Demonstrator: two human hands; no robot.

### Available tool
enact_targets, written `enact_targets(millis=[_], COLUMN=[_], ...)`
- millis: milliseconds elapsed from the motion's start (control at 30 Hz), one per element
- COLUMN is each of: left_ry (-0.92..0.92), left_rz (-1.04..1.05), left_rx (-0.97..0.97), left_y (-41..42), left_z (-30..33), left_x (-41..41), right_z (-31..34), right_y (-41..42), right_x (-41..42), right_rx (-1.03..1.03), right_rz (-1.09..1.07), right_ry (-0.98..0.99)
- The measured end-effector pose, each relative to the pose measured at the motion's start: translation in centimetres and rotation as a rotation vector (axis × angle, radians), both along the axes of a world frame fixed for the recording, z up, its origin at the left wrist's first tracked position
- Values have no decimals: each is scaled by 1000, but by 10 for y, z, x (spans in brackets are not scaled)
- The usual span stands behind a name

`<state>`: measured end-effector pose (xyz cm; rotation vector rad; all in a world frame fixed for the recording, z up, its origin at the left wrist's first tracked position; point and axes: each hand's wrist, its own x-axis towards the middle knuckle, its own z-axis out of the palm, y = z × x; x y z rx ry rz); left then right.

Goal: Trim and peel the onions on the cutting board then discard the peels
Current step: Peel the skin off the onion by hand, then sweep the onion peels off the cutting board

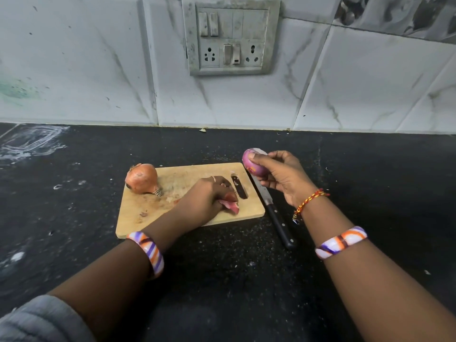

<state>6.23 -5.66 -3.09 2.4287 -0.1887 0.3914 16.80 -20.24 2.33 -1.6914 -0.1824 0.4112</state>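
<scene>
The right hand (278, 176) holds a peeled red onion (254, 162) up off the counter, thumb across its near face and the other fingers curled behind it, apparently to keep the clean bulb away from the scraps below. The left hand (207, 197) lies knuckles-up on the wooden cutting board (148, 218), its fingers curled over a clump of pinkish onion peels (230, 202) that pokes out past the fingertips, a grip that looks meant for gathering the waste to throw away. A black-handled knife (271, 208) lies set down just right of the board, below the right hand's fingers, freeing both hands. Well to the left of the left hand's knuckles, an unpeeled onion (141, 178) with skin and root intact sits on the board's far corner, awaiting its turn.
</scene>
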Motion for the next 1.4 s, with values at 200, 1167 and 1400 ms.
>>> enact_targets(millis=[200, 1167, 1400], left_ry=[-18, 274, 657], left_rz=[89, 296, 196], left_rx=[-19, -521, -343], left_y=[27, 88, 117], left_z=[-4, 57, 51], left_x=[-32, -102, -131], right_z=[-14, -39, -46], right_y=[42, 81, 103], right_x=[0, -82, -143], right_rx=[-268, -769, -601], right_rz=[83, 595, 577], right_ry=[-185, -773, -778])
